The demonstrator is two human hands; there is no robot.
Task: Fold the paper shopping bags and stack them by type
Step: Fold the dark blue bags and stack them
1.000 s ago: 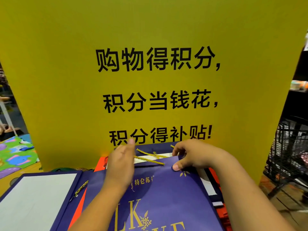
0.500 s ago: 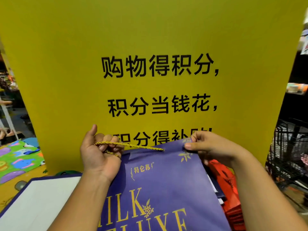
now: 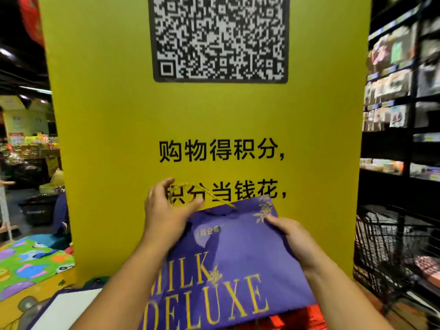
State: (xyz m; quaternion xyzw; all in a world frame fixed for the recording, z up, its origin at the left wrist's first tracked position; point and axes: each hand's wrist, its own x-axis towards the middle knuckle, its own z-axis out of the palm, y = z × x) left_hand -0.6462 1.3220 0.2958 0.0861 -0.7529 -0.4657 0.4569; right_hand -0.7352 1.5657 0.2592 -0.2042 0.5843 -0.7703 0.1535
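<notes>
A purple paper bag (image 3: 228,263) with gold "MILK DELUXE" lettering is lifted and tilted in front of me. My left hand (image 3: 166,210) holds its top left edge, with the gold rope handle (image 3: 214,196) running up past the fingers. My right hand (image 3: 292,236) grips the bag's right edge, thumb on the front face. Red bags (image 3: 297,317) show just beneath the purple one at the bottom. A flat purple-edged bag with a white face (image 3: 69,308) lies at the lower left.
A tall yellow sign board (image 3: 202,120) with a QR code and black characters stands right behind the bags. A black wire cart (image 3: 390,248) is at the right under dark store shelves (image 3: 402,103). A colourful play mat (image 3: 31,265) lies at the left.
Both hands have raised the purple bag off the stack and tilted it. My right hand slid from the top corner down the right edge. The view has swung upward, revealing the QR code.
</notes>
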